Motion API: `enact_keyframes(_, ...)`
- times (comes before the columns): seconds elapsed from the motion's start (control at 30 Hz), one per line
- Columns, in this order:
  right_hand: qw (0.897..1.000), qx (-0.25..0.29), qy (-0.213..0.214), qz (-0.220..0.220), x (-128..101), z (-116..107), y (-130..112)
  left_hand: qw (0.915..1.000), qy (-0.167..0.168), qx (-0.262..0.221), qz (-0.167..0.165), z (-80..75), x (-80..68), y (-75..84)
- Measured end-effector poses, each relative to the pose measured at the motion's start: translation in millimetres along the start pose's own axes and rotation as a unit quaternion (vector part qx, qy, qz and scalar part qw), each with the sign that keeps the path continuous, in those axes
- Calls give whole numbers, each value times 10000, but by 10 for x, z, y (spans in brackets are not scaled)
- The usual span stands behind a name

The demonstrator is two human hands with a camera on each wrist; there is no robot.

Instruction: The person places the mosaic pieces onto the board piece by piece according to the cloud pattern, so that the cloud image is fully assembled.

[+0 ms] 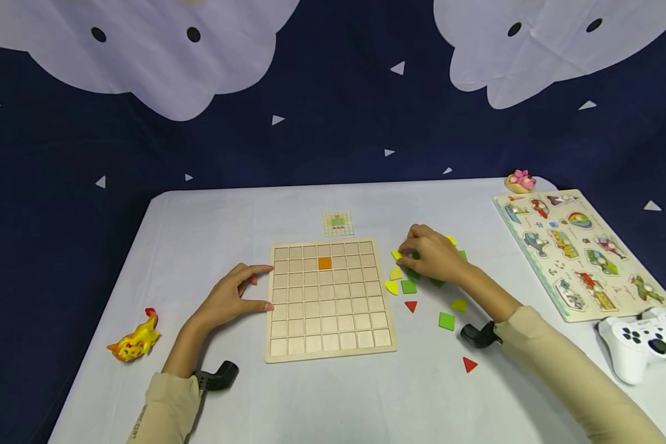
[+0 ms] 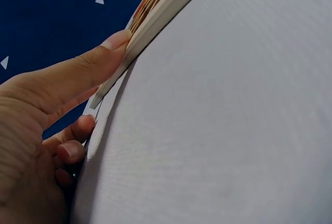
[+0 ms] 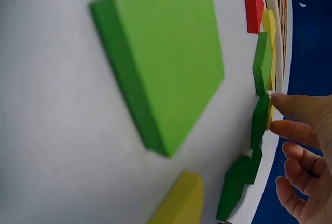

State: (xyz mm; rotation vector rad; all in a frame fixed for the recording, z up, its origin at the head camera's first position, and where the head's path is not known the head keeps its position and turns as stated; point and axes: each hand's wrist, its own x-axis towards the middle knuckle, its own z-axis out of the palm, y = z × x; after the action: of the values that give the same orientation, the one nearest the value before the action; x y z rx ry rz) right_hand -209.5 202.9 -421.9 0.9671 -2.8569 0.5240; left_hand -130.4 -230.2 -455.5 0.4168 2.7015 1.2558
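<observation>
A wooden grid board (image 1: 331, 357) lies on the table with an orange square (image 1: 324, 263) in one upper cell. At its left edge is my left hand (image 1: 230, 297), thumb and index finger spread apart, their tips touching the rim. In the left wrist view the thumb (image 2: 83, 73) rests against the board's side (image 2: 161, 14). To the right of the board, my right hand (image 1: 434, 253) pinches a small yellow piece (image 1: 396, 254) between thumb and index fingertips, low among the loose pieces. Green squares (image 1: 409, 287), yellow quarter-circles (image 1: 391, 287) and red triangles (image 1: 411, 306) lie around it.
A small pattern card (image 1: 338, 223) lies behind the board. On the right are a picture peg puzzle (image 1: 583, 253), a white game controller (image 1: 649, 339) and a pink toy figure (image 1: 520, 181). A yellow toy chicken (image 1: 137, 337) lies at the left.
</observation>
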Motion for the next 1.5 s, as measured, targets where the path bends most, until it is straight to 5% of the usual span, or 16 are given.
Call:
enact_keyframes(0.63, 9974, -170, -15, 706, -10, 30, -10, 9999, 42, 99, -44, 3, 0, 8)
enact_keyframes(1.03, 9994, 178, -119, -254, 109, 12, 35, 10000, -7, -12, -54, 0, -7, 7)
enact_keyframes(1.5, 9944, 416, -206, -946, 497, 104, -443, 9999, -42, -67, -89, -2, -11, 21)
